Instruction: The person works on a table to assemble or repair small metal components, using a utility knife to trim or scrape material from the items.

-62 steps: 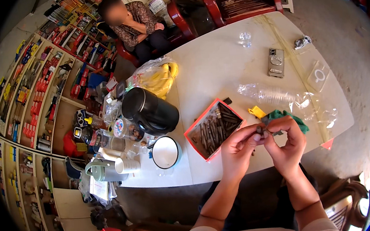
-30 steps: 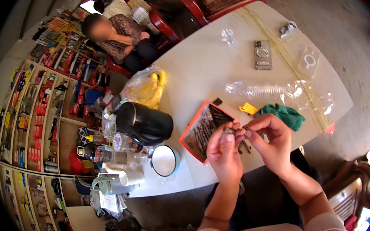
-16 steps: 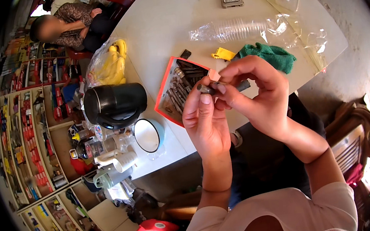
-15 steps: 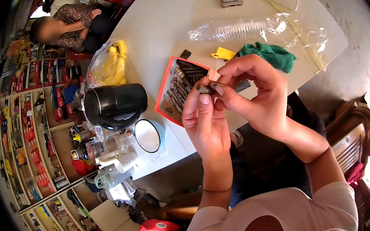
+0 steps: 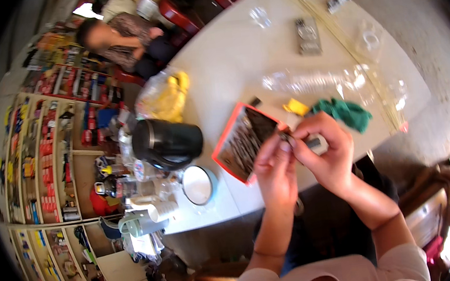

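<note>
Both hands meet over the table's near edge, at the right corner of an open red-rimmed box (image 5: 216,155). My left hand (image 5: 276,170) is closed, thumb and fingers pinching a small dark metal piece (image 5: 285,134), blurred now. My right hand (image 5: 328,155) is closed too, its thumb and fingertips pressed on the same piece. Inside the box lie several slim metal rods (image 5: 244,144) and darker pieces. A grey-and-dark object (image 5: 317,144) shows behind my right fingers; its kind is unclear. Beyond it are a yellow piece (image 5: 295,107) and a green knitted cloth (image 5: 344,114).
Left of the box stand a black jug (image 5: 168,140), a white-lined mug (image 5: 197,185) and a yellow item in a plastic bag (image 5: 169,100). Clear plastic packaging (image 5: 317,80) and a phone (image 5: 308,36) lie farther back. A person (image 5: 129,41) sits at the far left, near shelves (image 5: 40,158).
The view has shifted, so the table and its things sit lower and farther right. My hands have drawn closer together, the right fingers now bunched at the metal piece.
</note>
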Demonstrator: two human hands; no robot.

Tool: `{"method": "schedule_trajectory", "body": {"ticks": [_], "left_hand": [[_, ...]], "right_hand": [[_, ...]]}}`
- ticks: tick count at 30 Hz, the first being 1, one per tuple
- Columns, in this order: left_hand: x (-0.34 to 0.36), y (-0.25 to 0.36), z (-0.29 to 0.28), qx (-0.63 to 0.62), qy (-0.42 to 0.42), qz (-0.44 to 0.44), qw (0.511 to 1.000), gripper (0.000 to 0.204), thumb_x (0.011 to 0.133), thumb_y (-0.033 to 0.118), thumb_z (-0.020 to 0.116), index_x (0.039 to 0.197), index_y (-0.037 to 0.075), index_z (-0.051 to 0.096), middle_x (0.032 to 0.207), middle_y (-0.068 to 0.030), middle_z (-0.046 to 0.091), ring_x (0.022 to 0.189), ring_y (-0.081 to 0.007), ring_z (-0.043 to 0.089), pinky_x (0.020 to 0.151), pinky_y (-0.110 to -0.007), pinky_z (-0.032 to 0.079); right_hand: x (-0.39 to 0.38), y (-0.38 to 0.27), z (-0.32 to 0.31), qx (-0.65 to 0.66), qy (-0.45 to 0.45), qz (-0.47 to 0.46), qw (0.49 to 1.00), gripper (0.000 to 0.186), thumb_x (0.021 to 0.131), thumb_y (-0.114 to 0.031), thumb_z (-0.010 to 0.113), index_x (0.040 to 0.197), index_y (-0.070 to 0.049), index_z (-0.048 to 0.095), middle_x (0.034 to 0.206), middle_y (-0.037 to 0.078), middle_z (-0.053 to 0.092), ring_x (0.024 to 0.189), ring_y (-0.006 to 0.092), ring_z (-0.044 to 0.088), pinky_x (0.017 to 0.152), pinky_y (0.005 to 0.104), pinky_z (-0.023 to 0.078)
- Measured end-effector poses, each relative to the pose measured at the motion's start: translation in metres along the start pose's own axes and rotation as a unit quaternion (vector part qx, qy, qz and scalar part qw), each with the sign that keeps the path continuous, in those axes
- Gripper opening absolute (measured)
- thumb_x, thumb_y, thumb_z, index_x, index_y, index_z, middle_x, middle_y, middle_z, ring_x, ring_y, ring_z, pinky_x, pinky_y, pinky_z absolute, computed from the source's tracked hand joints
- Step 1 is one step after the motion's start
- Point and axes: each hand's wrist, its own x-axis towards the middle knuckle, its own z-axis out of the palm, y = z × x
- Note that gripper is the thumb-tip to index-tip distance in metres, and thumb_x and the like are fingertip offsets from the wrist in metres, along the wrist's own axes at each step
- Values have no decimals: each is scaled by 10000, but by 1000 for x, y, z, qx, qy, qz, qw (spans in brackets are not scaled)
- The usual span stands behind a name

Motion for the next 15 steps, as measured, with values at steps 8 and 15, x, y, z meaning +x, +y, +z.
{"method": "schedule_trajectory", "body": {"ticks": [8,15], "left_hand": [[-2,-1,-3,4,-23,2,1000,229,903,4,561,1126,-1,616,1083,-85,644,958,-157,611,859,-291,506],[-1,0,-3,-8,-25,12,1000,239,891,-8,581,1128,-10,611,1062,-99,647,927,-163,620,776,-290,520]], "right_hand": [[-1,-6,-2,5,-4,12,1000,145,699,55,685,815,-11,631,787,68,637,712,167,609,657,269,496],[0,-6,-7,46,-49,67,995,133,717,46,691,825,-1,629,809,67,634,730,146,626,678,255,505]]}}
